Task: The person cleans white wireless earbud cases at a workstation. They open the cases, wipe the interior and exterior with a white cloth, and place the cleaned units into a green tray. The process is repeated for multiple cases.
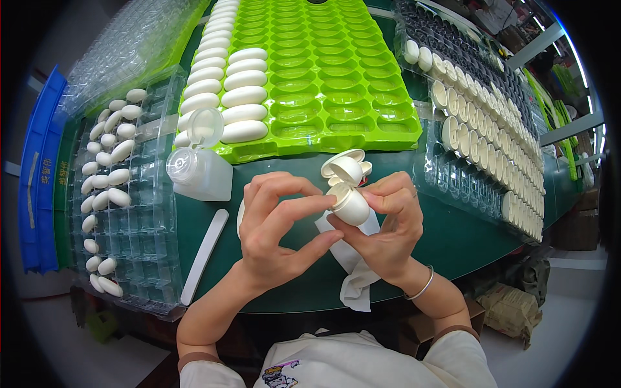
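Note:
A white egg-shaped case [352, 208] with its hinged lid [347, 170] raised is between my hands above the table. My right hand [391, 220] grips it, thumb on its side and fingers below. My left hand [275, 229] has its fingers apart, with the index fingertip at the case's rim and the thumb below. Just behind is another white oval shell [352, 155], with a bit of red beside it, partly covered. White tissue [358, 284] lies beneath my right hand. Part of a white rounded thing [240, 216] shows behind my left hand.
A bright green tray [317, 139] bears white oval pieces at its left. The clear tray [152, 246] at left holds more. Cream shells fill trays [446, 181] at right. A clear flip-top bottle [207, 178] and a flat white stick [206, 255] are left of my hands.

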A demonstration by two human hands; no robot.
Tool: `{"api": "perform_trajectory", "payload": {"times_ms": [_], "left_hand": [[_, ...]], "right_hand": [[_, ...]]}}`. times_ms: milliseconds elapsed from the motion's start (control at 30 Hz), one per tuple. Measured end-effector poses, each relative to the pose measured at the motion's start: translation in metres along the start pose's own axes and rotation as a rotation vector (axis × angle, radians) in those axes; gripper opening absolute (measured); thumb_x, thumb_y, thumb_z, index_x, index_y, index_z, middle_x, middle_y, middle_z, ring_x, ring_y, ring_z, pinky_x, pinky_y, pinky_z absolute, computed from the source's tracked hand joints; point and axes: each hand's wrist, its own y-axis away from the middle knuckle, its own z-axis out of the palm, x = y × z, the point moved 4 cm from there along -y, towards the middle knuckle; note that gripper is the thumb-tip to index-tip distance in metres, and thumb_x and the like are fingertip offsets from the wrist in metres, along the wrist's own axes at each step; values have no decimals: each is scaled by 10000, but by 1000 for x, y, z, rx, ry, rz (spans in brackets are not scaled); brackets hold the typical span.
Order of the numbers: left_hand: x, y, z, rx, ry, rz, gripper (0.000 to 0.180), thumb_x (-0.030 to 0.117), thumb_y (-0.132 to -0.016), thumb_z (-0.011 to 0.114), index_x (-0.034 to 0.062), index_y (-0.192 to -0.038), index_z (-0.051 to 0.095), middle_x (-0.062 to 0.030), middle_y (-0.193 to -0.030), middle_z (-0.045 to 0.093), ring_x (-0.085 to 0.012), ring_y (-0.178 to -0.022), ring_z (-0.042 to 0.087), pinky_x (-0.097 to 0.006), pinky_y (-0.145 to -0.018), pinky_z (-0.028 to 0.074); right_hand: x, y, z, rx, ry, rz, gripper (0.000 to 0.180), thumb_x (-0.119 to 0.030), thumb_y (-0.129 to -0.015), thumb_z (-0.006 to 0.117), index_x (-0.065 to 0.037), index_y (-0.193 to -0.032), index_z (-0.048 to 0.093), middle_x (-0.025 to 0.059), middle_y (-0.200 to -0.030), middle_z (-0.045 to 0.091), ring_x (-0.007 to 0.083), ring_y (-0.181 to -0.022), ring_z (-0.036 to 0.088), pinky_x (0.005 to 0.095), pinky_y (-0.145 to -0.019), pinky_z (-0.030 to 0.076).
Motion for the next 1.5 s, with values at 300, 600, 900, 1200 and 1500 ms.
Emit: {"api": "perform_trajectory", "payload": {"times_ms": [300, 600, 900, 1200, 1500], "left_hand": [[-2, -5, -1, -29, -345, -22, 518, 272, -532, 783, 86, -971, 581, -140, -1139, 447, -303, -1077, 398, -405, -904, 306], [-7, -4, -5, -30, -214, -99, 450, 217, -530, 770, 84, -922, 594, -146, -1141, 461, -307, -1078, 407, -408, -912, 303], [-4, -6, -4, -28, -242, -50, 498, 269, -519, 781, 104, -945, 585, -110, -1069, 487, -289, -1017, 426, -391, -887, 311], [1, 5, 12, -18, -395, 74, 442, 227, -564, 751, 114, -958, 585, -26, -817, 531, -176, -702, 513, -296, -664, 363], [-8, 17, 17, 144, 812, -674, 477, 59, -624, 758, 15, -1006, 475, -80, -1018, 538, -140, -898, 530, -285, -806, 443]], "right_hand": [[23, 10, 25, -127, -1185, 1115, 336, -321, -893, 437, -83, -1128, 399, 69, -1080, 508, 154, -929, 548, 297, -763, 474], [19, 26, 37, -170, -1410, 1373, 319, -350, -906, 393, -89, -1085, 430, 45, -975, 542, 121, -809, 563, 297, -768, 483], [17, 14, 28, -79, -1066, 1106, 321, -289, -883, 473, -54, -1078, 375, 93, -1023, 513, 148, -880, 551, 326, -801, 471], [10, 17, 17, -112, -161, 136, 433, -142, -625, 764, -57, -946, 485, 101, -956, 509, 224, -820, 517, 307, -731, 426], [21, 16, 29, -91, -847, 644, 365, -333, -863, 503, -32, -1055, 429, 74, -1042, 474, 128, -975, 445, 289, -838, 386]]}}
